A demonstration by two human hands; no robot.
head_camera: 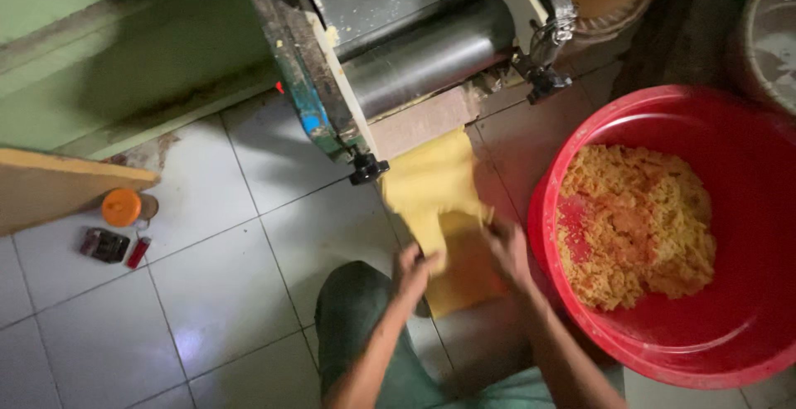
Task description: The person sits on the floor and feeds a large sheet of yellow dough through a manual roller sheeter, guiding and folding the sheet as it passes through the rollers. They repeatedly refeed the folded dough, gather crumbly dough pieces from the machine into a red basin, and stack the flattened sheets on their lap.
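Both hands grip a yellow dough sheet (431, 185) below a roller machine (414, 53).

To the right, touching the sheet's near end, stands a red basin (746, 309) of crumbly yellow dough (634, 227). Far left on the tiled floor (207, 276) lie an orange-lidded jar (123, 207), a dark packet (104, 245) and a red lighter (138, 252), well apart from the sheet. A wooden board (58, 185) juts in at the left edge. The sheet's long axis runs from the steel roller (431, 53) down toward the person. The left hand (412, 270) and right hand (507, 251) are each closed on its near end, which folds onto the floor.
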